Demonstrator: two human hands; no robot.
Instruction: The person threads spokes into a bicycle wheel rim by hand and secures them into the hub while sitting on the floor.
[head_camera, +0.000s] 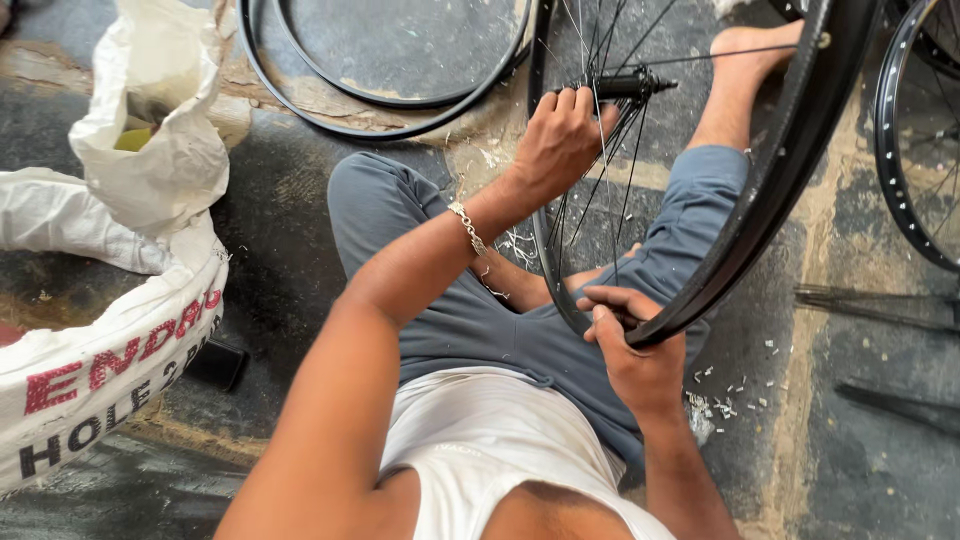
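Note:
A black bicycle wheel rim (790, 150) with thin spokes stands upright across my lap as I sit on the floor in grey trousers. My left hand (562, 138) reaches up to the black hub (625, 86) at the wheel's middle, fingers closed around spokes beside it. A silver bracelet is on that wrist. My right hand (628, 345) grips the bottom of the rim, fingers curled over it. My bare foot (745, 55) rests behind the wheel.
Two bare black rims (385, 110) lie on the concrete floor ahead. A white woven sack (110, 340) stands open at the left, a dark phone (215, 365) beside it. Another spoked wheel (915, 150) is at the right edge, loose spokes (880, 305) below it. White scraps litter the floor.

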